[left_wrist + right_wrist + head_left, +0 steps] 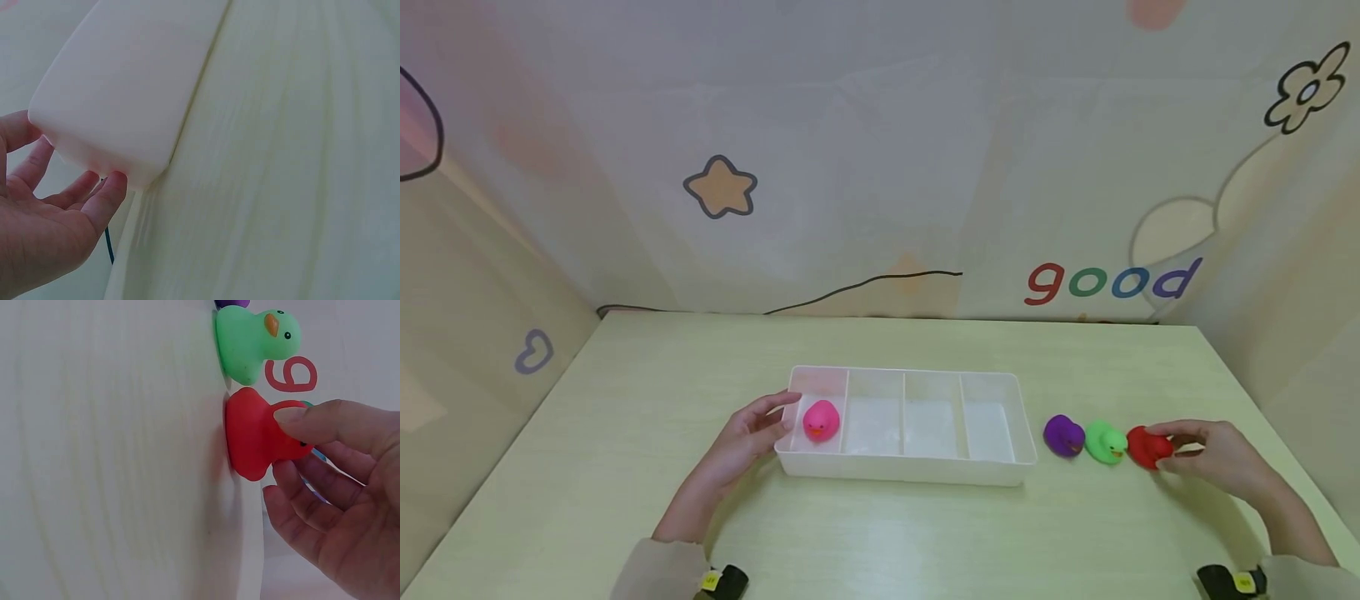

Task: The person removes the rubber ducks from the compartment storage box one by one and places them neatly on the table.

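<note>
A white tray (906, 472) with a row of compartments stands on the table, a pink rubber duck (821, 422) in its leftmost one. My left hand (751, 435) grips the tray's left end, a fingertip over the rim; in the left wrist view other fingertips (115, 181) press the end wall. Right of the tray a purple rubber duck (1063, 436), a green rubber duck (1105, 442) and a red rubber duck (1145, 448) sit in a row. With thumb and fingers, my right hand (1217, 457) pinches the red duck's head; its base is at the tabletop in the right wrist view.
The pale wood-look table (880, 542) ends at a fabric backdrop (865, 167) printed with a star and the word "good". Fabric sides rise along the left and right edges. A dark strap device (1231, 581) sits on each wrist.
</note>
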### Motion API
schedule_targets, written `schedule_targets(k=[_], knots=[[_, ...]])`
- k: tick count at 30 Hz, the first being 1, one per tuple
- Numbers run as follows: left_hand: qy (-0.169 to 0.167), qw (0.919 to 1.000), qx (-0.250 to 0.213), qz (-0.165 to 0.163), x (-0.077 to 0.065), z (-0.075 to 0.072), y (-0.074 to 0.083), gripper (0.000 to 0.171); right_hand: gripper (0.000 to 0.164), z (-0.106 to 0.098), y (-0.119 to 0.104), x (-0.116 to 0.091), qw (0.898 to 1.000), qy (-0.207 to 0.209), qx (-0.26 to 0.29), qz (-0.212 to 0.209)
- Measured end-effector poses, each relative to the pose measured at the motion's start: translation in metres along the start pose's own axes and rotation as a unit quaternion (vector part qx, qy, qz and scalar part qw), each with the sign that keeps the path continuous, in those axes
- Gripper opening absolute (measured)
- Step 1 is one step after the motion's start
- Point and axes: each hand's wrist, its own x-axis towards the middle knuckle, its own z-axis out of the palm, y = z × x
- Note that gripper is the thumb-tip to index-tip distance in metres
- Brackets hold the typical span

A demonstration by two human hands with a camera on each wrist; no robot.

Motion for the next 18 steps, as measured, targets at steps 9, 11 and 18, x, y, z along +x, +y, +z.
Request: schedule_targets(k=[9, 11, 18], knots=[[0.000, 1.0000, 0.001, -0.001, 0.000, 0.001, 0.000, 0.043, 0.045, -0.002, -0.001, -0.001, 0.999, 0.023, -0.012, -0.029], [0.001, 1.0000, -0.001, -0.001, 0.000, 0.001, 0.000, 0.043, 0.045, -0.003, -0.004, -0.001, 0.997, 0.051, -0.002, -0.059], [0.002, 1.0000, 0.000, -0.001, 0.000, 0.000, 0.001, 0.043, 0.044, 0.002, -0.043, 0.004, 0.988, 0.097, 0.048, -0.113]])
